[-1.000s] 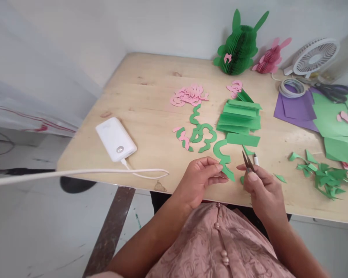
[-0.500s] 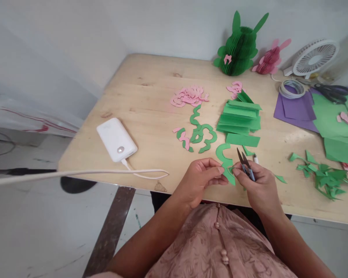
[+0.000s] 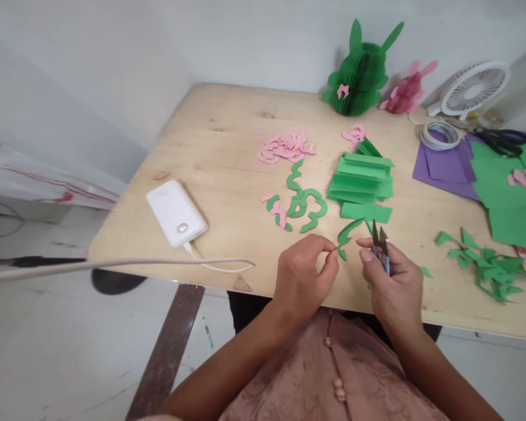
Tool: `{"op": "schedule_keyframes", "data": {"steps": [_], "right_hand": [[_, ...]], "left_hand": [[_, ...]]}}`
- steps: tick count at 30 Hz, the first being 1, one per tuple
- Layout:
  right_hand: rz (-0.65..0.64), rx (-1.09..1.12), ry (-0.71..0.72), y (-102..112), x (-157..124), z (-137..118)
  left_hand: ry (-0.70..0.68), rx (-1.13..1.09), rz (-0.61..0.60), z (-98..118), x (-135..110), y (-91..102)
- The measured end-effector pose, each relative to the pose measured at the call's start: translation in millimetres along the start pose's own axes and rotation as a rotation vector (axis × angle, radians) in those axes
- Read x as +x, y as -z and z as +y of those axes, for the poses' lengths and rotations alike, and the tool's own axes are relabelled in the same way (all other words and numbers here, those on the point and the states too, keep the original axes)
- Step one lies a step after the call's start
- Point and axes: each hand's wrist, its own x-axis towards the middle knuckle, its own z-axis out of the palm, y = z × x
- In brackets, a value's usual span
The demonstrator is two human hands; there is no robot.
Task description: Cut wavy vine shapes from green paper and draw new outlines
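Between thumb and forefinger, my left hand [image 3: 305, 270] pinches a curved green paper cutout [image 3: 345, 235], tilted so its narrow side shows. My right hand [image 3: 394, 280] is closed around small scissors [image 3: 381, 248], their blades pointing away from me and slightly apart. A gap separates the right fingertips from the cutout. Beyond the hands lie folded green paper strips [image 3: 362, 181]. Wavy green cutouts [image 3: 309, 204] rest to the left of the strips, with a pile of pink paper cutouts [image 3: 287, 145] behind them.
A white power bank [image 3: 176, 211] with a cable lies left. Green scraps [image 3: 491, 263] are heaped right. Green and pink paper rabbits [image 3: 359, 76], a white fan [image 3: 476, 88], tape rolls [image 3: 439, 135], black scissors [image 3: 499, 140] and purple paper [image 3: 447, 166] occupy the back right.
The green cutout has turned from nearly flat to edge-on in my left hand. My right hand with the scissors has moved slightly right, away from the cutout it was touching.
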Motion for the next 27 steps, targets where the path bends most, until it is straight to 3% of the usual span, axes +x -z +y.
{"op": "schedule_keyframes", "data": {"steps": [5,8,11,14,18,22,27], "right_hand": [[0.074,0.053,0.048,-8,-3,-3],[0.104,0.225,0.070,-7,-4,-3],[0.117,0.394,0.097,-3,-3,-4],[0.112,0.426,0.037,1,0,-5],[-0.053,0.439,-0.156,1,4,-1],[-0.217,0.494,-0.264,-1,2,1],[-0.256,0.451,-0.286,-2,0,0]], "left_hand": [[-0.253,0.315,0.000,-3,-3,-5.2],[-0.368,0.454,0.023,-7,-2,-4.2],[-0.482,0.495,0.083,-13,0,-1.7],[-0.631,0.442,0.193,-20,3,-0.5],[-0.827,0.399,0.319,-28,7,1.0],[-0.911,0.422,0.274,-31,9,6.2],[-0.933,0.431,0.229,-34,9,10.5]]}}
